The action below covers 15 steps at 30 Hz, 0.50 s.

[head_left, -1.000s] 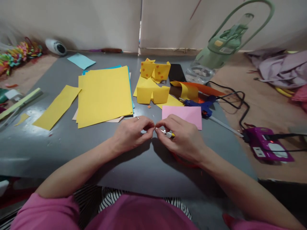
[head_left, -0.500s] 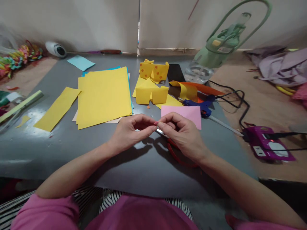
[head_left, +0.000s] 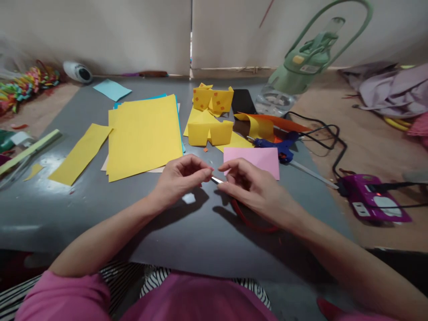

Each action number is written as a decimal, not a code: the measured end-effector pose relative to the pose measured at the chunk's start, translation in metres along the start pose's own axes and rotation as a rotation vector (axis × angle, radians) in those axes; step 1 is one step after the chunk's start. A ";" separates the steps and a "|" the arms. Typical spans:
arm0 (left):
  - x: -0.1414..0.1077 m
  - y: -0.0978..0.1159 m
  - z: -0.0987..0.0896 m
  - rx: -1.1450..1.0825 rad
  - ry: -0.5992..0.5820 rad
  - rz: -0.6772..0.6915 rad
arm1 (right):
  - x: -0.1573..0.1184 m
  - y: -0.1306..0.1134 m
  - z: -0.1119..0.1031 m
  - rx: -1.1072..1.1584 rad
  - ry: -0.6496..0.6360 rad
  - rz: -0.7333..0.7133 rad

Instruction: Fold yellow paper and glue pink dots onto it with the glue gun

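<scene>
My left hand [head_left: 182, 178] is closed in a pinch, with a tiny pink-red piece [head_left: 212, 169] at its fingertips, too small to make out fully. To its right my right hand [head_left: 254, 185] hovers with thumb and forefinger apart and nothing between them. Beneath the right hand lies a pair of scissors [head_left: 239, 213] with red handles, its blade tips pointing toward the left fingertips. A pink paper sheet [head_left: 257, 160] rests just behind the right hand. A small white scrap [head_left: 189, 198] lies below the left hand.
Yellow paper sheets [head_left: 143, 138] are stacked at left beside a yellow strip [head_left: 80, 154]. Folded yellow paper pieces [head_left: 210, 133], some orange-dotted, stand ahead. At right are a blue glue gun [head_left: 284, 147], its black cord, a purple power strip [head_left: 371, 198] and a green bottle [head_left: 301, 67].
My right fingers have let go of the tiny piece and spread apart. The left hand keeps the piece and has shifted slightly left, and more of the scissors' blades shows.
</scene>
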<state>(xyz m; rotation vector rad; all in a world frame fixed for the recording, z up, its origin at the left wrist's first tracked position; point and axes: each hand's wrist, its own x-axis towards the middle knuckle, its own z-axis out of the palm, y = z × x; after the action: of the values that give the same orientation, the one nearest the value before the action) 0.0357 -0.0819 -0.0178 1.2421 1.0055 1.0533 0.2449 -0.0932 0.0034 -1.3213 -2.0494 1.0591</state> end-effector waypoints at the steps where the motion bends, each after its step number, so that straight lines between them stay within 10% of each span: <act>1: 0.001 0.000 -0.002 -0.038 -0.021 -0.031 | -0.008 0.005 -0.009 -0.212 -0.006 -0.020; 5: 0.004 -0.002 -0.006 -0.152 -0.094 -0.101 | -0.042 0.028 -0.031 -0.761 0.008 -0.064; 15: 0.004 -0.002 -0.008 -0.155 -0.077 -0.043 | -0.037 0.028 -0.034 -0.599 -0.155 0.058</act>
<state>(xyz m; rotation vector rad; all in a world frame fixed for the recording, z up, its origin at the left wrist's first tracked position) 0.0287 -0.0758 -0.0207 1.1210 0.8716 1.0231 0.3004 -0.1086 0.0015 -1.6209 -2.5831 0.5945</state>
